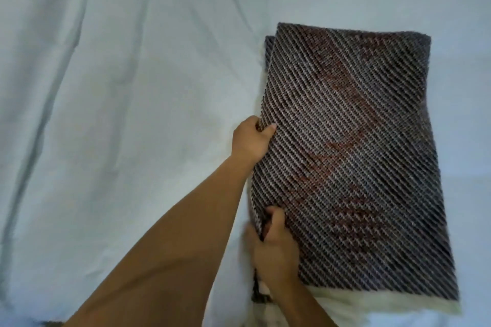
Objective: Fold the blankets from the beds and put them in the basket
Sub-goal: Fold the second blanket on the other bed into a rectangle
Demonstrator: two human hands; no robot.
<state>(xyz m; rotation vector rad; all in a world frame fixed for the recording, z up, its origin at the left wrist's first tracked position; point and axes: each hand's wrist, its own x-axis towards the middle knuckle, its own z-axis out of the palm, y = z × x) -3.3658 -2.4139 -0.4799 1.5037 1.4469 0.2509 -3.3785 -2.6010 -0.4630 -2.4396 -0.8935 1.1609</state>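
A dark blanket [353, 156] with fine diagonal stripes and reddish patches lies folded into a long rectangle on the right half of the bed. A pale fleecy underside shows along its near edge. My left hand [252, 141] grips the blanket's left edge about halfway up, thumb on top and fingers under the fabric. My right hand [273, 249] grips the same left edge nearer to me, thumb on top. No basket is in view.
A pale blue-white bed sheet [119, 114] with long creases covers the whole bed around the blanket. A small dark patch shows at the bottom left edge of the view.
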